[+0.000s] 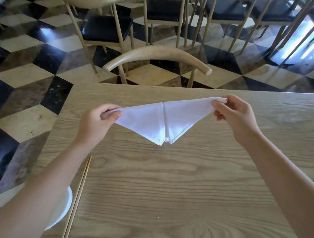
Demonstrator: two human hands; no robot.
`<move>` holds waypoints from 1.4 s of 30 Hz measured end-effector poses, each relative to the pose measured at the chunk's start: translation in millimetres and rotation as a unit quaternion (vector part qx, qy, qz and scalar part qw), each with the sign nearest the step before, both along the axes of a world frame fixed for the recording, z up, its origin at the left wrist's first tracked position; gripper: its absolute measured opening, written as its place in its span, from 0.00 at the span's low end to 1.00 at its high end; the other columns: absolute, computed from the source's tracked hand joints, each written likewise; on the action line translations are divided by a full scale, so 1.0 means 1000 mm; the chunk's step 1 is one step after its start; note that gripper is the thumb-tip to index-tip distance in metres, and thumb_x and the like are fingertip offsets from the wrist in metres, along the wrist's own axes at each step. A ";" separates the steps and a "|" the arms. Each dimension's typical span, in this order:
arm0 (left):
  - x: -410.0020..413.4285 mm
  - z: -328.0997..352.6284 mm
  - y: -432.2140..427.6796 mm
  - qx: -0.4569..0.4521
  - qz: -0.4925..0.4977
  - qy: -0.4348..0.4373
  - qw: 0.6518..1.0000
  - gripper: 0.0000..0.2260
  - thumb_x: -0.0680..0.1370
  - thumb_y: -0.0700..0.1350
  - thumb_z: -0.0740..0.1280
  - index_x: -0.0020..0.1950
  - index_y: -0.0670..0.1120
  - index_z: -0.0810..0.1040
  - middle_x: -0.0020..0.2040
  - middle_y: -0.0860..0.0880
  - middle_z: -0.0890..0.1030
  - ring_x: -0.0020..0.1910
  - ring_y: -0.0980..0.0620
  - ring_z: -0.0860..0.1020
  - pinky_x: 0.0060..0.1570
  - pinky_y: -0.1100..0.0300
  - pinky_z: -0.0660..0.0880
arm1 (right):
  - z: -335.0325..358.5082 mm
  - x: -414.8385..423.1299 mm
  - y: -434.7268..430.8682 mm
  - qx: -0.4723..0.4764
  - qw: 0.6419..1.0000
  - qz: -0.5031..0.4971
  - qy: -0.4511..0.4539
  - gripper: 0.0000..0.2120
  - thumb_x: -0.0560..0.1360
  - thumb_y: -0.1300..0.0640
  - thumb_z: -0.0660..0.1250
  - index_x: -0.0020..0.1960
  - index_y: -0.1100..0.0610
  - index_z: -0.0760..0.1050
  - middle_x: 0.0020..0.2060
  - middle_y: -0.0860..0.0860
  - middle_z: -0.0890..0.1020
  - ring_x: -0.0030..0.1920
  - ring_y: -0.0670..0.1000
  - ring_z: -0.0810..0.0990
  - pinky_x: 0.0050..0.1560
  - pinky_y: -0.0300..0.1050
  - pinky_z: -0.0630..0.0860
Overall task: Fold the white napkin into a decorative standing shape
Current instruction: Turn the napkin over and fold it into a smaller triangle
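The white napkin point(163, 120) is folded into a triangle with its long edge on top and its point hanging down, a crease running down the middle. It is held stretched in the air just above the wooden table point(184, 188). My left hand point(96, 121) pinches the napkin's left corner between thumb and fingers. My right hand point(235, 116) pinches the right corner, held a little higher and farther away. The lower tip splits into two layered points.
A pair of wooden chopsticks point(77, 197) lies along the table's left side next to a white plate point(61, 209), partly hidden by my left forearm. A curved-back wooden chair point(158, 57) stands at the table's far edge, with more chairs on the chequered floor behind.
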State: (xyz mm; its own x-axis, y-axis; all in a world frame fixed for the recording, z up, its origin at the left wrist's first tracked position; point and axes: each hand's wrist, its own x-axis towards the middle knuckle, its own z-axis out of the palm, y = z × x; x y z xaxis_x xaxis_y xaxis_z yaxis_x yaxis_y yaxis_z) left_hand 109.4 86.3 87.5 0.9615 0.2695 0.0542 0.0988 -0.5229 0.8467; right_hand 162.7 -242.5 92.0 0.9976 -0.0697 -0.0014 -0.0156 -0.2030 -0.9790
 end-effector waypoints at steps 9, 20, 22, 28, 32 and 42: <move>-0.028 -0.001 -0.011 -0.198 -0.014 0.056 0.979 0.05 0.73 0.38 0.70 0.45 0.47 0.81 0.36 0.51 0.84 0.32 0.55 0.81 0.34 0.61 0.81 | 0.002 -0.016 -0.011 0.014 0.996 0.026 0.084 0.07 0.74 0.62 0.65 0.46 0.68 0.77 0.34 0.55 0.76 0.32 0.48 0.75 0.33 0.39 0.76; 0.007 -0.069 -0.017 -0.256 0.072 0.240 0.934 0.01 0.75 0.38 0.68 0.44 0.41 0.78 0.41 0.42 0.78 0.25 0.54 0.79 0.33 0.61 0.81 | -0.060 0.023 0.024 -0.077 0.979 -0.036 0.187 0.05 0.72 0.59 0.66 0.41 0.62 0.76 0.34 0.54 0.77 0.30 0.47 0.76 0.26 0.34 0.76; 0.012 -0.071 -0.015 -0.293 0.093 0.252 0.918 0.03 0.77 0.38 0.66 0.48 0.39 0.77 0.42 0.41 0.79 0.33 0.50 0.80 0.37 0.60 0.81 | -0.063 0.030 0.030 -0.089 0.979 -0.043 0.181 0.06 0.72 0.59 0.66 0.39 0.61 0.75 0.33 0.53 0.77 0.30 0.47 0.76 0.28 0.34 0.77; 0.010 -0.079 -0.010 -0.350 0.121 0.259 0.892 0.06 0.78 0.37 0.63 0.52 0.36 0.76 0.43 0.40 0.79 0.42 0.45 0.79 0.41 0.58 0.80 | -0.059 0.034 0.049 -0.138 0.977 -0.070 0.146 0.09 0.71 0.56 0.66 0.34 0.58 0.72 0.27 0.50 0.75 0.30 0.49 0.75 0.36 0.44 0.73; 0.009 -0.088 -0.007 -0.317 0.136 0.237 0.908 0.07 0.76 0.33 0.64 0.53 0.36 0.78 0.41 0.42 0.79 0.39 0.49 0.78 0.41 0.60 0.81 | -0.047 0.016 0.083 -0.197 0.976 -0.080 0.054 0.10 0.73 0.54 0.66 0.37 0.60 0.74 0.29 0.47 0.75 0.34 0.50 0.73 0.35 0.43 0.69; 0.007 -0.096 0.000 -0.338 0.135 0.187 0.912 0.02 0.75 0.35 0.67 0.47 0.38 0.79 0.37 0.44 0.81 0.38 0.51 0.79 0.45 0.60 0.81 | -0.077 -0.023 0.200 -0.300 0.946 0.028 -0.116 0.07 0.73 0.60 0.64 0.37 0.62 0.72 0.35 0.57 0.78 0.38 0.58 0.74 0.31 0.45 0.65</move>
State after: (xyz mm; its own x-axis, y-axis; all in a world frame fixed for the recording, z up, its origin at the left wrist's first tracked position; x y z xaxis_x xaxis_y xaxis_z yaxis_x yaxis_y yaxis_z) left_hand 116.4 86.2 -8.4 0.7719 0.3505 -0.5304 0.4948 0.1926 0.8474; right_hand 139.9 -42.2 15.2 0.9681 0.0643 0.2420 0.2134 -0.7175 -0.6631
